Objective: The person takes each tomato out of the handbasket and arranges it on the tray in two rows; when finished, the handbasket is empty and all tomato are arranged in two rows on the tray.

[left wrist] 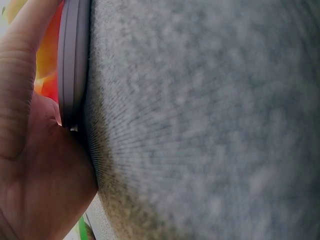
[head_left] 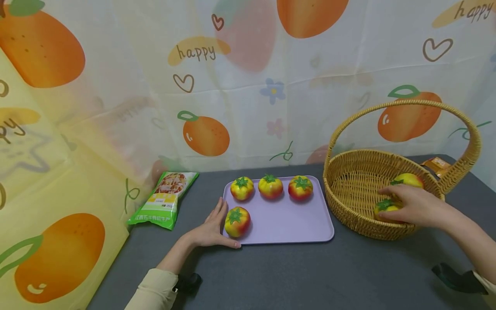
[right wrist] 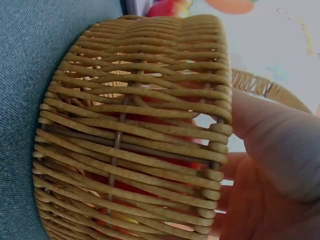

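A lilac tray (head_left: 294, 228) lies on the dark table and bears several yellow-red toy tomatoes, three in its far row (head_left: 270, 186) and one at the front left (head_left: 237, 221). My left hand (head_left: 211, 230) lies flat with straight fingers against the tray's left edge (left wrist: 72, 60). My right hand (head_left: 410, 206) reaches into the wicker basket (head_left: 348, 189) and curls over a tomato (head_left: 383, 206) there; another tomato (head_left: 407, 179) lies behind it. In the right wrist view the basket wall (right wrist: 135, 140) hides the held fruit.
A green snack packet (head_left: 166, 199) lies left of the tray. An orange packet (head_left: 437, 164) sits behind the basket. A fruit-print curtain (head_left: 248, 86) backs the table, and a yellow sheet (head_left: 58, 206) slopes at the left.
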`<state>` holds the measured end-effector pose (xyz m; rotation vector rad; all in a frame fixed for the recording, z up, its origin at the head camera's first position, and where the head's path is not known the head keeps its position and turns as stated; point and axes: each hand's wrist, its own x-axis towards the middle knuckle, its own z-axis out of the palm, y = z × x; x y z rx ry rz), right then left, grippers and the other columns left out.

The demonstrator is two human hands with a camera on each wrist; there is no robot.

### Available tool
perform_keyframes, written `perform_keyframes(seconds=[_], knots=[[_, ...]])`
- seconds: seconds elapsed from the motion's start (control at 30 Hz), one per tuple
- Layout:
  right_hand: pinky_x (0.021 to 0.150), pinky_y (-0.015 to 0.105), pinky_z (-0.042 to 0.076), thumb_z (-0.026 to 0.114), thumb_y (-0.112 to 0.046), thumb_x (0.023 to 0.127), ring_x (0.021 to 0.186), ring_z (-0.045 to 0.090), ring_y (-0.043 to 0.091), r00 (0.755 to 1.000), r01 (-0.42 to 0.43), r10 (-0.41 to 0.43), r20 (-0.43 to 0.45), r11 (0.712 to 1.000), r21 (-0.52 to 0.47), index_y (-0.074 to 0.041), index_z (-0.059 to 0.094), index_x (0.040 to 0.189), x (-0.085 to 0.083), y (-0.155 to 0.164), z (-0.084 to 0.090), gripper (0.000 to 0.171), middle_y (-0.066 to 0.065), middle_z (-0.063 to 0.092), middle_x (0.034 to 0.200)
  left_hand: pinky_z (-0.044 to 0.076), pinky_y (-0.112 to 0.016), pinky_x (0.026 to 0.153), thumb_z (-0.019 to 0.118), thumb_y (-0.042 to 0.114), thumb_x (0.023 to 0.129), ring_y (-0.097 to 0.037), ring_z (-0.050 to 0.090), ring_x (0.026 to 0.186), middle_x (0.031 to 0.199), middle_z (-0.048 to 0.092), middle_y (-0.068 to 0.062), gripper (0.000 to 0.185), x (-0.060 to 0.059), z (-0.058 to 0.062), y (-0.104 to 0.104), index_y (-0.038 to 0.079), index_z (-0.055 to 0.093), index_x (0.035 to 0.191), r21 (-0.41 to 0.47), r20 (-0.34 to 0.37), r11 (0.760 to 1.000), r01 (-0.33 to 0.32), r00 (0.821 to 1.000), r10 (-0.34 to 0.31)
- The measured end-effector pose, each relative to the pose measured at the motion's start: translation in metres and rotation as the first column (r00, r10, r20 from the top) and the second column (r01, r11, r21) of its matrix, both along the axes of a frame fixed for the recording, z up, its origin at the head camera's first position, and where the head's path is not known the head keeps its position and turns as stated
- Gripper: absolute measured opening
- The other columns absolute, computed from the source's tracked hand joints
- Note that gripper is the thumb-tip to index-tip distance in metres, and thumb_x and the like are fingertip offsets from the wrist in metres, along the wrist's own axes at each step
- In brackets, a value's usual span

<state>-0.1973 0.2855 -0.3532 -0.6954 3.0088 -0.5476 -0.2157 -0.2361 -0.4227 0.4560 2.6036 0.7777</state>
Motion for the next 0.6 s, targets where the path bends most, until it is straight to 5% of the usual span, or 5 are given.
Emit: perform_keyframes(seconds=[0.3,0.6], knots=[[0.061,0.031,0.041,0.076,-0.037,0.084,0.073,0.048,0.012,0.992,0.002,-0.006,0.126,1.0,0.029,0.003,0.061,0.124,-0.0056,0.0026,-0.0089,0.058,-0.002,0.057,0.091,0.0,-0.059,0.114,0.079,0.061,0.069,-0.039,-0.009,0.146,0.159,-0.024,-0.011,0.132,-0.0003,-0.0001,-0.0007,0.011,-0.005,0.156,0.002,0.008,1.0,-0.001,1.0,0.001],[0.059,0.029,0.041,0.075,-0.036,0.085,0.071,0.048,0.008,0.994,-0.012,0.011,0.107,1.0,0.004,0.002,0.06,0.125,-0.0064,0.0018,-0.0097,0.057,-0.003,0.058,0.091,-0.001,-0.057,0.114,0.079,0.06,0.069,-0.038,-0.01,0.146,0.159,-0.025,-0.012,0.132,0.001,0.0016,-0.0005,0.01,-0.006,0.156,0.006,0.006,1.0,-0.001,1.0,0.001]])
